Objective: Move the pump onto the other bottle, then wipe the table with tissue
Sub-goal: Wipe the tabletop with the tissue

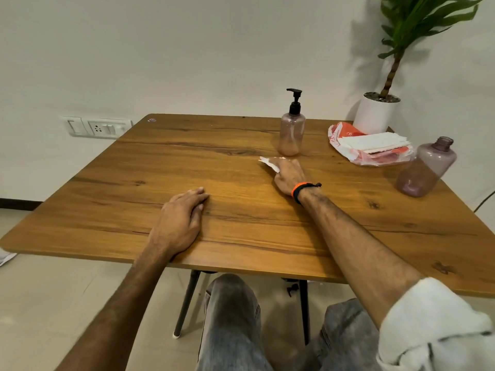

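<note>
Right hand (288, 174) pressing tissue (268, 162) on table (187, 156), pump (294, 101) on bottle (292, 135)

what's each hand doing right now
Left hand: open, resting flat on the table, holding nothing.
Right hand: pressing a tissue onto the table.

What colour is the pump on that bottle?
Black. The pump tops the pinkish bottle, clearest in the head view.
</note>
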A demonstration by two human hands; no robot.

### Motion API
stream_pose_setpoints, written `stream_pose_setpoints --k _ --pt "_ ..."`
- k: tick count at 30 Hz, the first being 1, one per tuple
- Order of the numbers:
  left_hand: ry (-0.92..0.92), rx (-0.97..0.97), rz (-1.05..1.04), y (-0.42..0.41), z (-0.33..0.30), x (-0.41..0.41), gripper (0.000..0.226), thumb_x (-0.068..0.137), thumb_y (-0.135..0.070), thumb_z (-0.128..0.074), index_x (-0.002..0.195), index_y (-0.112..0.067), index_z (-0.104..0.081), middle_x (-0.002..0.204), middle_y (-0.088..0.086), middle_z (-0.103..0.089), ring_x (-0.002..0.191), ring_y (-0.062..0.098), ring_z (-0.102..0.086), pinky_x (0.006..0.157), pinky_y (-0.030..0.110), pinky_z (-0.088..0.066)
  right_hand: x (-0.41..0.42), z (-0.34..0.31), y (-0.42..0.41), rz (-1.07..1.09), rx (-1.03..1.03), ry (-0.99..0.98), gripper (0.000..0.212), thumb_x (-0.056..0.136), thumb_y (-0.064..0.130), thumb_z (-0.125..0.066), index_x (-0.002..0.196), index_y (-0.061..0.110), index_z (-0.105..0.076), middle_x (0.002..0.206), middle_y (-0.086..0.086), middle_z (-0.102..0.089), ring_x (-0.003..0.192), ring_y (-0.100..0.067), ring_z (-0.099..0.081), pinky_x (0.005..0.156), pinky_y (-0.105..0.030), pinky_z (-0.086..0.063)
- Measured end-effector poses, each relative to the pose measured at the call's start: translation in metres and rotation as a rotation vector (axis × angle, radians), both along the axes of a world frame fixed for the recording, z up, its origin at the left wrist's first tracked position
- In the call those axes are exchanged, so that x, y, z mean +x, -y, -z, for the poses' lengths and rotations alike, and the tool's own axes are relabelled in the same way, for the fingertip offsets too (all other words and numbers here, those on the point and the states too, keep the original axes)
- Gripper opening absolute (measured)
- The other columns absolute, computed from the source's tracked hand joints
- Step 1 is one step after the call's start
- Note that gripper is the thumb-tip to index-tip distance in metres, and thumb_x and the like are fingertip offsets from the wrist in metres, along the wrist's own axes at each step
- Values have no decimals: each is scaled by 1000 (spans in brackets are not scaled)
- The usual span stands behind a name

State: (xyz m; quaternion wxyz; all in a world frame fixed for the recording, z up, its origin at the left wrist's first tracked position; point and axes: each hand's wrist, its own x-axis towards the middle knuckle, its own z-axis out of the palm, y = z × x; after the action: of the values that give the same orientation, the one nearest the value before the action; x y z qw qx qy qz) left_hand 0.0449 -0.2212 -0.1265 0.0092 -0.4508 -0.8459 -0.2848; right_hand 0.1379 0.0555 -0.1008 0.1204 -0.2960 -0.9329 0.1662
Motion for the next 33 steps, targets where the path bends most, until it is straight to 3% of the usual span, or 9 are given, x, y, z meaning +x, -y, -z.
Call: stream_pose_setpoints --k 4,6,11,16,22,26,30,33 --pt "-1 -1 2 0 1 -2 38 98 -24 -45 136 -25 -52 148 -6 -45 138 17 -36 115 46 -28 -6 2 8 -150 66 62 62 88 -5 -36 145 19 -43 152 -8 -41 138 -34 -37 115 -41 -32" --pt "4 2 6 1 1 -2 38 98 -24 -45 136 -25 -52 148 -6 -45 138 17 -37 115 47 -28 -6 2 12 -226 58 80 66 87 -7 -35 147 19 -40 157 -5 -34 145 -29 -29 121 -35 -21" --pt "-10 0 -3 0 1 0 38 97 -25 -45 135 -25 -53 147 -5 -47 137 17 -38 115 46 -28 14 -2 37 -410 -10 55 73 82 -15 -34 146 21 -43 156 -1 -35 146 -20 -28 114 -17 -9" --pt "-22 -12 -39 -3 -3 4 38 97 -23 -45 133 -22 -55 145 -3 -49 136 19 -41 114 46 -30 54 0 72 -593 -81 70 70 86 -14 -36 145 23 -43 156 2 -34 147 -14 -23 118 -20 -3" --pt "-18 -28 -54 -3 -6 8 38 97 -21 -46 133 -20 -55 145 -2 -49 135 20 -41 114 46 -30 98 0 120 -768 -147 63 59 91 -11 -42 144 15 -43 154 -3 -36 146 -11 -26 123 -26 -10" --pt "-27 -13 -49 -3 -6 8 37 96 -19 -46 132 -18 -57 144 0 -51 133 21 -45 113 45 -32 118 0 140 -841 -162 59 66 84 -17 -40 143 10 -44 153 -6 -37 146 -12 -27 123 -26 -11" --pt "-26 -12 -48 -3 -7 9 37 96 -17 -46 130 -17 -58 143 1 -52 133 23 -46 113 44 -33 129 -1 148 -860 -244 61 48 95 0 -41 141 11 -48 151 -5 -41 143 -10 -32 122 -27 -14" --pt "-28 -25 -49 -2 -9 11 37 96 -18 -46 132 -17 -57 144 1 -51 133 23 -45 113 43 -32 133 -2 149 -844 -351 18 40 100 8 -47 138 17 -53 145 -1 -50 137 -8 -43 120 -30 -26"
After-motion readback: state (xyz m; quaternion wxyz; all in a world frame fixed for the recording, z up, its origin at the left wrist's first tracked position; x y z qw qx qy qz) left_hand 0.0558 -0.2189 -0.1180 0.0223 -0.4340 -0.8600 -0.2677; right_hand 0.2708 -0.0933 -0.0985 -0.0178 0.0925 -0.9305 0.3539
